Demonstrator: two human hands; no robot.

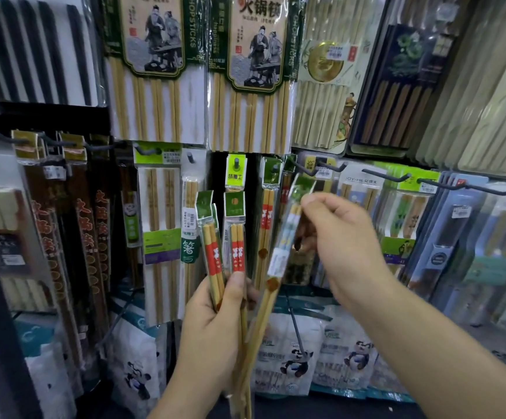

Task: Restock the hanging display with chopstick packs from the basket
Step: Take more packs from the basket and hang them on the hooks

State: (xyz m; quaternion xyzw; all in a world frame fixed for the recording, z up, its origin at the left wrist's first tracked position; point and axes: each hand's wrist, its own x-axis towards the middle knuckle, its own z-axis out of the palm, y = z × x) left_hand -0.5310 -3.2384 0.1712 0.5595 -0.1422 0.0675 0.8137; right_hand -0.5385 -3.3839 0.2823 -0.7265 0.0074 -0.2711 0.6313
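Hanging stage of the restocking. A bundle of chopstick packs (215, 255), at least 2 of them with red bands, is gripped around its lower half by the left hand (212, 322), with fingers and thumb curled round it, in front of the hanging display (161, 213). 1 separate pack (285, 243), marked with a pale band, is pinched near its top between the thumb and fingertips of the right hand (336, 234). This pack is held tilted, its green header leaning right toward a dark hook (307, 169) just above it, while its lower end runs down beside the bundle. The header is near the hook but is not threaded onto it; whether the hole is lined up cannot be told through the blur. The basket is not in view.

The step in hand is judged to be the placing of this 1 pack. For the next move, the header hole would need to be raised over the upturned hook tip and slid back, the pinch being kept until the pack hangs. Whether this hook suits the pale band cannot be told.
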